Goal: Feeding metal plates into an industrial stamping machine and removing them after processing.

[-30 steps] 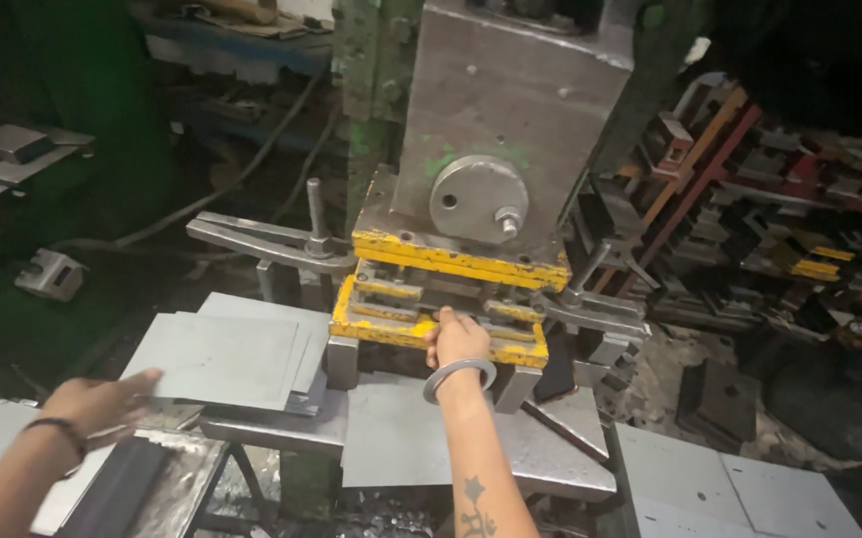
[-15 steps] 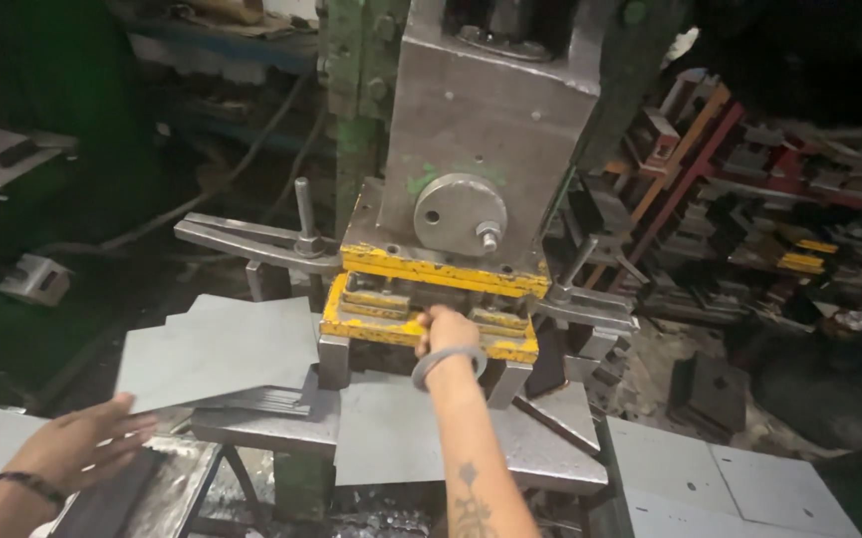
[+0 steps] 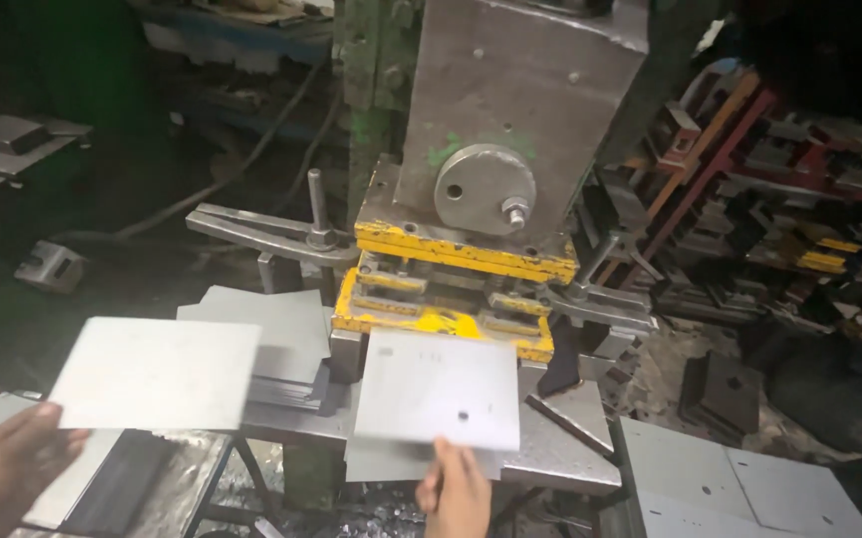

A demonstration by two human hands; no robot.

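Note:
My left hand [image 3: 2, 468] holds a blank grey metal sheet [image 3: 157, 374] by its lower left corner, lifted at the left of the press. With its fingers on the near edge, my right hand [image 3: 456, 488] holds a second grey sheet [image 3: 438, 389] that has small punched holes. This sheet lies flat, just in front of the yellow die [image 3: 441, 299] of the press. The grey press ram [image 3: 510, 110] hangs above the die. A stack of blank sheets [image 3: 271, 339] rests left of the die.
The steel press table [image 3: 570, 448] carries the die. A clamp arm [image 3: 261, 231] reaches in from the left. More grey sheets [image 3: 739, 488] lie at lower right. Racks of metal tooling [image 3: 799, 199] stand at the right, and dark floor clutter surrounds the machine.
My right hand has pulled back from the die with a punched sheet. My left hand has lifted a blank sheet off the left side.

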